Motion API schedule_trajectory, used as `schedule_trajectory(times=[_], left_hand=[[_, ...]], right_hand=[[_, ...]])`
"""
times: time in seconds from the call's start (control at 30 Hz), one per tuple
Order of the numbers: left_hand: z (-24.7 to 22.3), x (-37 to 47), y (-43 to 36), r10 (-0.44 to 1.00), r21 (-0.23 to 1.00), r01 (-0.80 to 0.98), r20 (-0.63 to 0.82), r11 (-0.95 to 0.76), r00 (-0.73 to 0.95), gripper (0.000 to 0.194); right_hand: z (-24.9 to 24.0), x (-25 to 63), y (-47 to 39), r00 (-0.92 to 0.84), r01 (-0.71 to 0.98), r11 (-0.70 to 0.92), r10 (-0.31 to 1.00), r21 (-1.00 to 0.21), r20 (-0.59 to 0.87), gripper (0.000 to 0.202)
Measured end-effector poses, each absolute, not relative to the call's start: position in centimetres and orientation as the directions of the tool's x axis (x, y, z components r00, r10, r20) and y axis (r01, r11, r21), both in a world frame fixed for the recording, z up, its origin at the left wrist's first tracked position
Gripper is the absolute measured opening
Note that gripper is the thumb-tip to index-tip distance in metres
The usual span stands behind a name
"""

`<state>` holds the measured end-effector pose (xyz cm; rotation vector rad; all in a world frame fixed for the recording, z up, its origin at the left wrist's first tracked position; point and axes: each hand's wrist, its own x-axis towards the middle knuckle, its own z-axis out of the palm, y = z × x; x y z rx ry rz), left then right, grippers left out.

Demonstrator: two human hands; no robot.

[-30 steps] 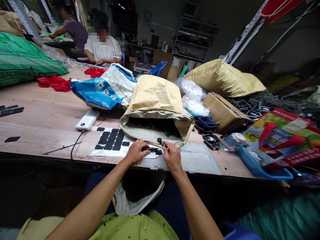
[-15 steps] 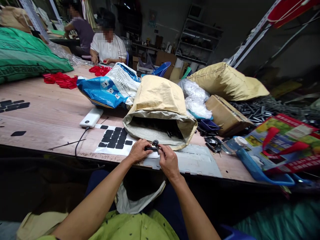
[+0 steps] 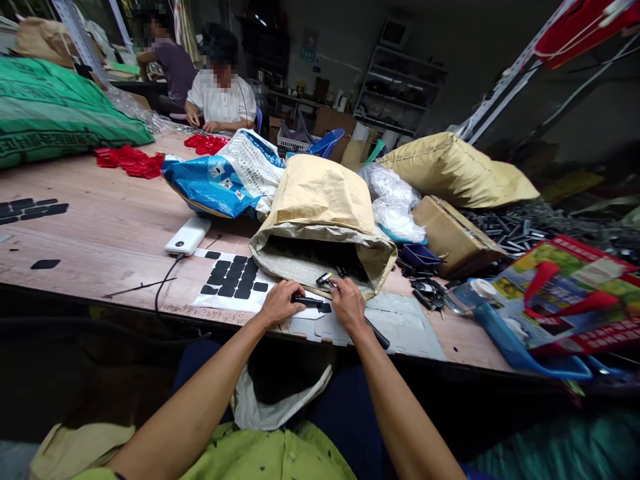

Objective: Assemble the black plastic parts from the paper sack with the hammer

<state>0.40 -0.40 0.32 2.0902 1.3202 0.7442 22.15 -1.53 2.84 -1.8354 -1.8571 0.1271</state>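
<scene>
One black strip sits before the open sack, pinched in the left grip, presumably for steadiness; right grip, also there, pinches small hammer near its head, likely for control.

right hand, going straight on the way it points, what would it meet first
The right hand would probably meet the lower lip of the open beige sack first, though depth is unclear.

Tbl – lit | back wall – dim | edges stretched, sl. blurry
</scene>
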Motion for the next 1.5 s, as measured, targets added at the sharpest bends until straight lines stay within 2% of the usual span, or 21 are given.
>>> schedule_trajectory(times=[0.5, 0.73, 0.87, 0.97, 1.07, 1.17, 1.3, 1.4, 1.5], left_hand=[[0.3, 0.3, -0.5, 0.913, 0.727, 0.581, 0.160, -0.366, 0.375, 0.018], [-0.3, 0.3, -0.2, 0.910, 0.726, 0.576, 0.172, -0.376, 0.377, 0.017], [1.1, 0.3, -1.3, 0.906, 0.761, 0.529, 0.182, -0.376, 0.382, 0.016], [2.6, -0.1, -4.2, 0.878, 0.860, 0.393, 0.121, -0.326, 0.463, 0.019], [2.5, -1.0, -8.0, 0.756, 0.895, 0.362, -0.043, -0.262, 0.654, 0.023], [0.0, -1.5, -11.0, 0.696, 0.777, 0.582, -0.281, -0.239, 0.661, 0.020], [-4.6, -0.9, -12.1, 0.773, 0.460, 0.865, -0.469, -0.200, 0.428, 0.022], [-6.5, 0.1, -11.9, 0.744, 0.325, 0.933, -0.583, -0.155, 0.326, 0.023], [-6.4, 0.8, -11.8, 0.705, 0.306, 0.938, -0.628, -0.166, 0.329, 0.020]], right_hand=[[0.3, 22.1, -1.6, -0.022, 0.983, 0.098, 0.903, -0.155, 0.429, 0.028], [0.2, 22.0, -1.5, -0.011, 0.986, 0.080, 0.907, -0.147, 0.422, 0.025], [0.2, 22.0, -1.6, -0.006, 0.984, 0.081, 0.906, -0.159, 0.423, 0.025], [0.2, 22.0, -1.6, -0.007, 0.984, 0.082, 0.906, -0.159, 0.423, 0.025], [0.1, 22.0, -1.5, -0.005, 0.985, 0.078, 0.905, -0.156, 0.426, 0.024], [0.0, 22.1, -1.5, -0.004, 0.985, 0.078, 0.901, -0.153, 0.433, 0.023], [0.0, 22.1, -1.5, -0.005, 0.985, 0.082, 0.897, -0.154, 0.442, 0.023], [0.0, 22.1, -1.5, -0.010, 0.984, 0.087, 0.896, -0.154, 0.445, 0.024], [-0.1, 22.2, -1.5, -0.007, 0.985, 0.084, 0.894, -0.152, 0.448, 0.026]])
